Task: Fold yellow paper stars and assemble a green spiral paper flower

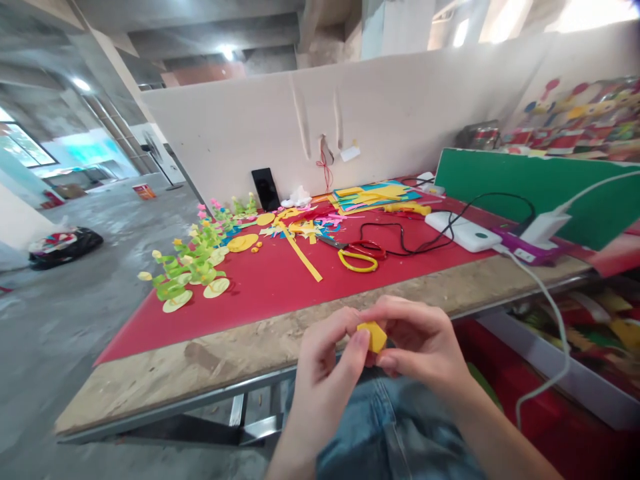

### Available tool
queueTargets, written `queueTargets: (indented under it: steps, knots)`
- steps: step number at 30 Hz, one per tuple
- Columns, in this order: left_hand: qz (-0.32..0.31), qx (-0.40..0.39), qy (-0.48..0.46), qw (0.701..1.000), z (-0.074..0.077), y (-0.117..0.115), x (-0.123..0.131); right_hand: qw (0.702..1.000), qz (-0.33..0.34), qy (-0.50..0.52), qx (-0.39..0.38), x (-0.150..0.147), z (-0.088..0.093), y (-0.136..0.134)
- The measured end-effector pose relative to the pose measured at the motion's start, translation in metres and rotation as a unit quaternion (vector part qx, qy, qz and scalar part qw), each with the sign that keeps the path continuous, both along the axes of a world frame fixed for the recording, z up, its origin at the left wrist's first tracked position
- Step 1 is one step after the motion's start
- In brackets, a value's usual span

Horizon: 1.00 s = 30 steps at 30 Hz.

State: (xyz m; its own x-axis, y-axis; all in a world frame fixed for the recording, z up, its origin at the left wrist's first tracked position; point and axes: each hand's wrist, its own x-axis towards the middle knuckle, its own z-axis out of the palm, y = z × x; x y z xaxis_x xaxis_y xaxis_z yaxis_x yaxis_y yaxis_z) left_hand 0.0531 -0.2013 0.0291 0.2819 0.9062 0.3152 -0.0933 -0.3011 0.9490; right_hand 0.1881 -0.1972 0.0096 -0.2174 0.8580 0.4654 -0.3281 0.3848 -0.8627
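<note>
Paper flowers point(193, 270) are standing by the left edge of the table point(240, 348); a brushing arm could topple them. Yellow scraps point(300, 228) are lying toward the table's far edge; a like-coloured part landing there could be lost. The left hand point(327, 357) is pinching the yellow piece point(376, 337) between thumb and fingers, just off the near edge, above the lap point(393, 423). The right hand point(423, 337) is gripping its other side. Excess pressure could crease it; a loosening pinch could drop it. Near the right corner, a white cable point(564, 327) is hanging; a snagging forearm could pull it.
</note>
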Motion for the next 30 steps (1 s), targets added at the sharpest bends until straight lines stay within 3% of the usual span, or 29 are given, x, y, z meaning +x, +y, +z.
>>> queueTargets:
  steps: [3,9,12,15,19,24,30]
  knots:
    - [-0.032,-0.049,-0.044,0.997,-0.014,0.008,0.005,1.0,0.007,-0.002,-0.029,0.002,-0.009,0.008]
    - [-0.009,-0.056,-0.023,0.998,-0.031,0.026,0.003,0.999,-0.003,-0.038,-0.028,0.008,-0.026,0.028]
    - [-0.005,-0.052,0.027,0.998,-0.023,0.033,-0.001,0.998,-0.008,-0.063,-0.001,0.011,-0.025,0.035]
    - [-0.026,-0.012,0.154,0.988,-0.003,0.043,-0.009,0.991,-0.028,-0.117,0.052,0.015,-0.013,0.046]
    - [-0.057,0.05,0.238,0.968,0.016,0.071,-0.026,0.958,-0.082,-0.215,0.171,0.014,0.005,0.071]
    - [-0.056,0.074,0.262,0.961,0.008,0.115,-0.042,0.916,-0.139,-0.252,0.278,0.001,-0.002,0.108]
    - [-0.009,-0.014,0.194,0.981,-0.012,0.14,-0.047,0.879,-0.179,-0.292,0.332,-0.007,-0.021,0.131]
